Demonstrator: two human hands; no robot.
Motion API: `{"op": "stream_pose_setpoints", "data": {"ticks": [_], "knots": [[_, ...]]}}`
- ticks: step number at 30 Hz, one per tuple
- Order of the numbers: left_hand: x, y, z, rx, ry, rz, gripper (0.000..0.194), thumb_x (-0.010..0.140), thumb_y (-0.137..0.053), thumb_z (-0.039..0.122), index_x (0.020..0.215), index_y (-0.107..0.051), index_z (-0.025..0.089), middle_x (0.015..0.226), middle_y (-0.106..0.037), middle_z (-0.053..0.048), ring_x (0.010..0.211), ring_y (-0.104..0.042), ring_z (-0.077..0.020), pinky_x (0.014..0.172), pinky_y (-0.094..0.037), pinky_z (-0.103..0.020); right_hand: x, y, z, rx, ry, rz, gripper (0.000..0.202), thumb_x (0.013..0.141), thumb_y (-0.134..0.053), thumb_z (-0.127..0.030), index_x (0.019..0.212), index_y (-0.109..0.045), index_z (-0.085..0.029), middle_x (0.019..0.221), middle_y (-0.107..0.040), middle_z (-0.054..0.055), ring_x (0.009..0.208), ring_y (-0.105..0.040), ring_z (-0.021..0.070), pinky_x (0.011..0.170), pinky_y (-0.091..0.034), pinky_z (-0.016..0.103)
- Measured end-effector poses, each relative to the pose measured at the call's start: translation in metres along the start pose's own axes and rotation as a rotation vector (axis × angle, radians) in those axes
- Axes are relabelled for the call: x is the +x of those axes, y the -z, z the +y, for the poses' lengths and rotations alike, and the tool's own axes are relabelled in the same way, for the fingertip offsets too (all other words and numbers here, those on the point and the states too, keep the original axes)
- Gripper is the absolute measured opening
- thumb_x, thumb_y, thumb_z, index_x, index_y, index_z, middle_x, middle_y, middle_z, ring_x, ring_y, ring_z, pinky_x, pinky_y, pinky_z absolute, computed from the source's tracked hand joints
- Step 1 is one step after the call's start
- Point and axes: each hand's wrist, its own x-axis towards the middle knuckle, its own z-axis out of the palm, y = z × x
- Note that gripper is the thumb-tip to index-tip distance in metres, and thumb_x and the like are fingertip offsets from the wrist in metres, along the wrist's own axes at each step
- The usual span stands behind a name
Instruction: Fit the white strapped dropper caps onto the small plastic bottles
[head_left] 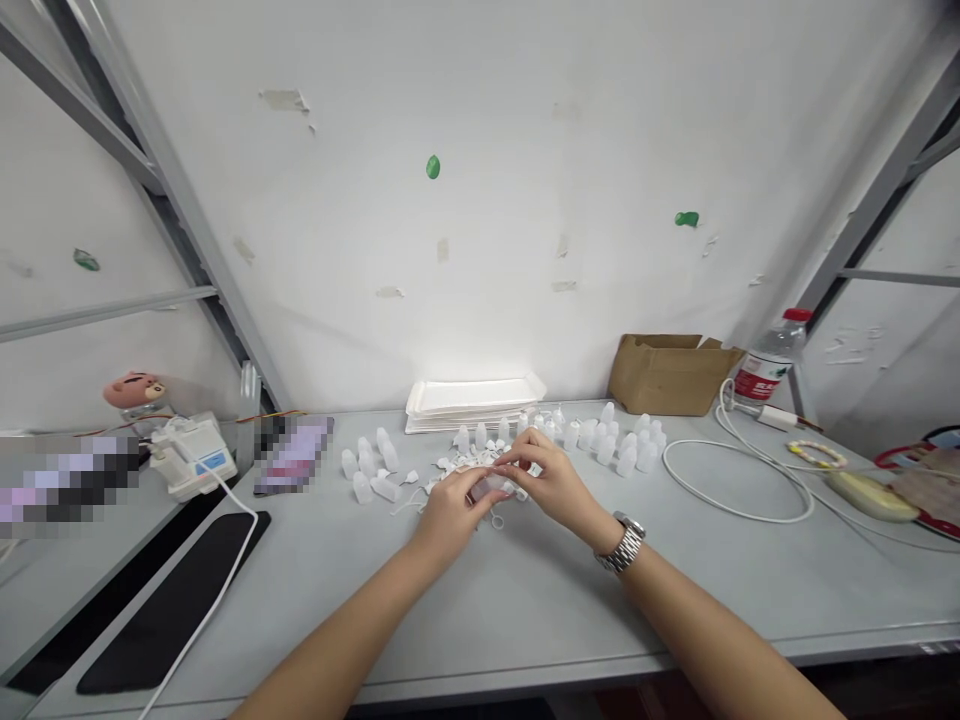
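Note:
Near the middle of the grey table [517, 620], my left hand [454, 510] is closed around a small translucent bottle [486, 488]. My right hand [544, 475], with a metal watch at the wrist, has its fingers pinched together at the bottle's upper end; whatever is between them is too small to make out. Small white parts [446, 464] lie in a pile behind and beside the hands, partly hidden by them. Several translucent bottles stand at the left [366, 460], one or more on their sides, and several more stand at the right [627, 455].
A stack of white trays [476, 395] sits against the wall. Farther right are an open cardboard box [664, 375], a red-capped water bottle [772, 360], a coiled white cable [750, 518] and a bracelet [817, 455]. A power adapter [193, 455] and a black mat [176, 600] lie at the left.

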Motion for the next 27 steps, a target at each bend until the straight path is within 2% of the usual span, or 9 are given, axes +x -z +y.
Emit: {"op": "stream_pose_setpoints", "data": {"ticks": [4,9,12,14,18,22,27], "knots": [[0.0005,-0.0002,-0.0018,0.004,-0.050,0.042,0.023,0.071,-0.062,0.040,0.087,-0.067,0.024,0.081,-0.064,-0.003,0.066,-0.055,-0.0166,0.070,-0.045,-0.031,0.0005,0.0022,-0.0006,0.041,-0.035,-0.034,0.014,0.078,-0.058,-0.035,0.077,-0.067,-0.025,0.076,-0.049,0.002,0.071,-0.048,0.0152,0.065,-0.044,0.031],[0.0007,-0.0002,-0.0021,-0.036,-0.042,0.086,0.021,0.073,-0.060,0.040,0.085,-0.067,0.024,0.088,-0.067,-0.003,0.074,-0.058,-0.0190,0.069,-0.046,-0.031,0.0012,0.0031,-0.0016,0.138,-0.092,-0.060,0.014,0.076,-0.060,-0.036,0.082,-0.069,-0.027,0.082,-0.050,0.003,0.080,-0.050,0.0163,0.070,-0.044,0.031],[0.0007,0.0001,-0.0013,-0.041,-0.010,0.096,0.025,0.073,-0.060,0.042,0.089,-0.066,0.023,0.092,-0.066,-0.004,0.071,-0.059,-0.0180,0.065,-0.046,-0.029,0.0019,0.0018,0.0001,0.210,-0.118,-0.023,0.013,0.074,-0.063,-0.036,0.078,-0.070,-0.025,0.089,-0.052,0.004,0.089,-0.051,0.0173,0.074,-0.044,0.031],[0.0004,0.0000,-0.0012,-0.037,-0.001,0.102,0.026,0.073,-0.060,0.042,0.090,-0.066,0.023,0.093,-0.066,-0.004,0.071,-0.059,-0.0179,0.063,-0.046,-0.028,0.0018,0.0006,0.0013,0.260,-0.150,-0.022,0.014,0.073,-0.063,-0.036,0.078,-0.069,-0.025,0.089,-0.054,0.003,0.086,-0.053,0.0168,0.073,-0.044,0.031],[-0.0004,-0.0001,-0.0004,-0.051,0.016,0.117,0.028,0.073,-0.060,0.043,0.091,-0.064,0.021,0.092,-0.065,-0.004,0.062,-0.057,-0.0152,0.060,-0.046,-0.028,0.0012,-0.0017,0.0014,0.406,-0.253,-0.018,0.025,0.070,-0.066,-0.036,0.091,-0.066,-0.023,0.083,-0.059,0.002,0.077,-0.056,0.0151,0.069,-0.047,0.031],[-0.0012,0.0002,0.0019,-0.109,0.028,0.112,0.029,0.074,-0.058,0.043,0.093,-0.062,0.021,0.086,-0.064,-0.003,0.049,-0.052,-0.0107,0.054,-0.045,-0.026,0.0013,-0.0030,-0.0015,0.489,-0.327,0.001,0.027,0.064,-0.070,-0.034,0.086,-0.066,-0.020,0.077,-0.061,0.001,0.076,-0.057,0.0149,0.069,-0.048,0.030],[-0.0016,0.0011,0.0039,-0.039,-0.040,0.166,0.023,0.076,-0.057,0.040,0.091,-0.062,0.022,0.083,-0.064,-0.002,0.067,-0.056,-0.0151,0.061,-0.044,-0.025,0.0013,-0.0045,-0.0022,0.508,-0.304,-0.024,0.021,0.066,-0.069,-0.035,0.080,-0.066,-0.019,0.083,-0.062,0.004,0.078,-0.059,0.0163,0.069,-0.049,0.031]]}}
